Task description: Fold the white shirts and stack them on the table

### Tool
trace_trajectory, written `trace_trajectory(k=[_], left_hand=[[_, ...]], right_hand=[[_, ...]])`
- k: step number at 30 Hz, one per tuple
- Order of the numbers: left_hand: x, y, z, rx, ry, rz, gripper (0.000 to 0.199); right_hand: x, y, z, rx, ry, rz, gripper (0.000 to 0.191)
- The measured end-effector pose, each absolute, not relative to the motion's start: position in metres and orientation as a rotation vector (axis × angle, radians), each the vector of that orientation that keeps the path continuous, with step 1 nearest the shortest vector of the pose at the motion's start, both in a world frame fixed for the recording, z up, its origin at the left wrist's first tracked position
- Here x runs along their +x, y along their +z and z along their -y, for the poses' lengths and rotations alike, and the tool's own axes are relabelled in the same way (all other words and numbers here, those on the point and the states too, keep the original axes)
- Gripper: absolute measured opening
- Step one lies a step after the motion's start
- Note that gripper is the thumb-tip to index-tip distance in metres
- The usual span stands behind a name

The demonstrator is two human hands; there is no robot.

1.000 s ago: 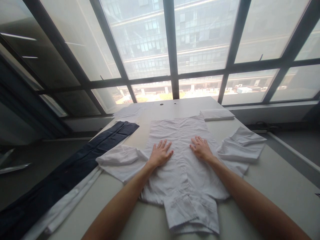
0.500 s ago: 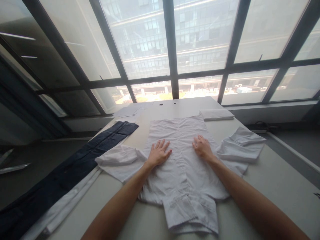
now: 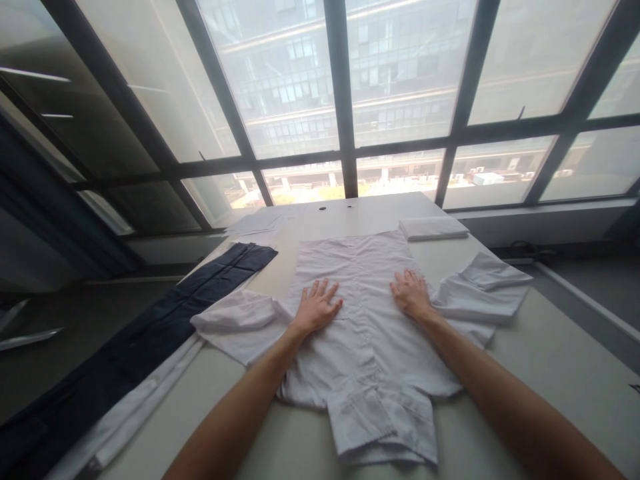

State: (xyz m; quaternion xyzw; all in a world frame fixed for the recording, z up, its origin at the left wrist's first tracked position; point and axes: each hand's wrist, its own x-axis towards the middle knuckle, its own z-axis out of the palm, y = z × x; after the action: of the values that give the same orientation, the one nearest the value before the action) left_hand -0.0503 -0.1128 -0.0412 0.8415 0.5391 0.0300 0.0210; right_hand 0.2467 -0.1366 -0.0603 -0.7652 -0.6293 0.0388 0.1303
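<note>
A white button-up shirt [image 3: 360, 340] lies spread on the table, its collar toward me and its hem toward the window. The sleeves stretch out to both sides, and the front is wrinkled along the button line. On the left half of the shirt front, my left hand [image 3: 319, 307] rests flat with its fingers spread. My right hand [image 3: 411, 293] lies on the right half, fingers extended and slightly bent, pressing on the cloth. Neither hand grips anything.
Dark navy trousers [image 3: 150, 327] run along the table's left side, with a strip of white cloth [image 3: 145, 393] beside them. A folded white cloth [image 3: 433, 228] lies at the back right of the white table [image 3: 540, 387]. Large windows [image 3: 295, 80] stand beyond it.
My right hand has slid a little to the right over the shirt front. My left hand stays in nearly the same place.
</note>
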Motion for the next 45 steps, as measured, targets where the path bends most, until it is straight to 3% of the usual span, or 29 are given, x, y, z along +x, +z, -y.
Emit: trace_trajectory(k=[12, 17, 26, 38, 45], left_hand=[[-0.051, -0.037, 0.115, 2.681, 0.228, -1.604, 0.057], [-0.037, -0.031, 0.129, 2.836, 0.394, -1.503, 0.057], [-0.028, -0.043, 0.138, 2.772, 0.163, -1.341, 0.06], [-0.028, -0.041, 0.139, 2.767, 0.154, -1.355, 0.058], [-0.027, -0.04, 0.139, 2.756, 0.158, -1.367, 0.057]], right_hand=[[0.251, -0.058, 0.135, -2.183, 0.107, 1.807, 0.056], [0.242, -0.044, 0.142, -1.899, -0.049, 1.777, 0.049], [0.223, -0.053, 0.148, -1.894, 0.195, 2.126, 0.057], [0.223, -0.046, 0.149, -1.689, 0.053, 1.888, 0.046], [0.216, -0.049, 0.153, -1.796, 0.097, 2.031, 0.05]])
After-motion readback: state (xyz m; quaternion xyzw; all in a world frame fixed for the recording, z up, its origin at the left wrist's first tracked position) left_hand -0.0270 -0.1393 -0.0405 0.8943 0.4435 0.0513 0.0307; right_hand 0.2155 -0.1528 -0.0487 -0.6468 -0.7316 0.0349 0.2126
